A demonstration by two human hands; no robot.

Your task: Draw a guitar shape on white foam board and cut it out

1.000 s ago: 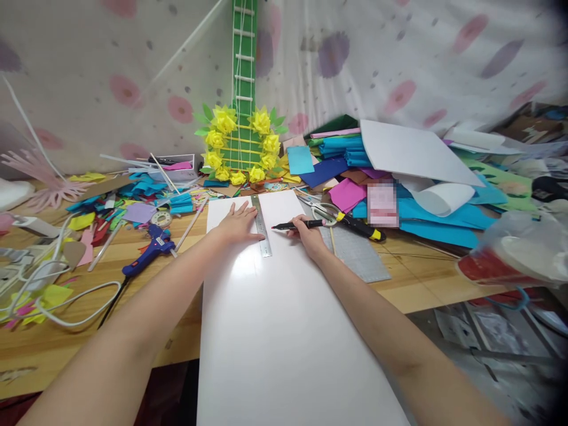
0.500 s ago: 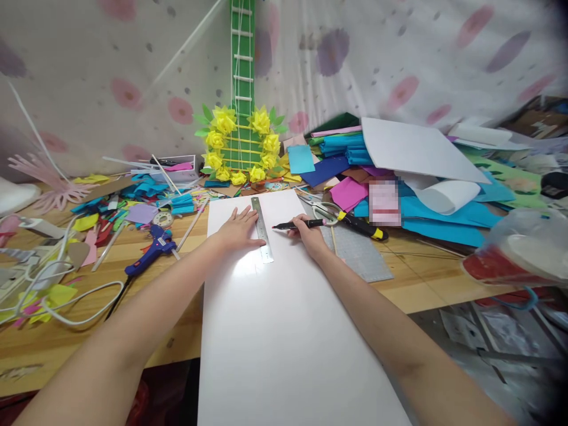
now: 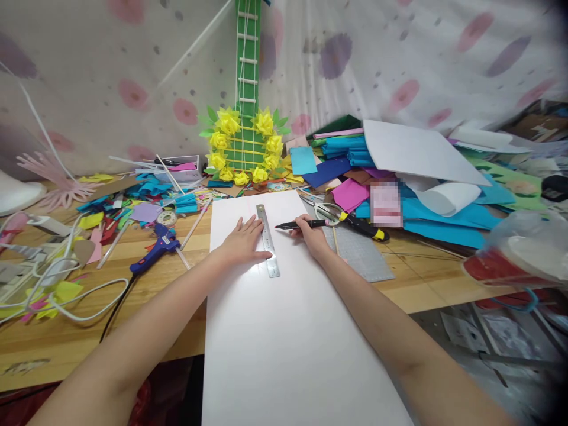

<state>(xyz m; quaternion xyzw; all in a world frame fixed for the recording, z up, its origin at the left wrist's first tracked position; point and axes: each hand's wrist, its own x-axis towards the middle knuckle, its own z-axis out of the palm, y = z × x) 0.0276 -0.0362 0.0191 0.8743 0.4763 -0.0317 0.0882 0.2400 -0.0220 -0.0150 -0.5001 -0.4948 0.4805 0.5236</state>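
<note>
A long white board [image 3: 284, 355] stretches from the worktable toward me. On its far part lies a steel ruler [image 3: 272, 266], pointing roughly lengthwise. My left hand [image 3: 242, 242] rests flat with fingers spread, its fingertips and thumb pressing on the ruler's left side. In my right hand [image 3: 313, 236] is a black marker [image 3: 290, 225], uncapped, with its reddish tip pointing left. The tip is just right of the ruler; whether it touches the board I cannot tell. A faint pink line shows on the board near its far edge.
Left of the board lies a blue glue gun [image 3: 155, 248] beside white cables. A green guitar-shaped craft with yellow paper flowers [image 3: 242, 177] stands behind. To the right are scissors [image 3: 322, 208], a black-and-yellow cutter [image 3: 366, 228], a grey cutting mat [image 3: 368, 257] and piled coloured paper [image 3: 444, 231].
The ruler has slid toward me along the board, with my left hand moving along on it. My right hand keeps the marker in nearly the same place.
</note>
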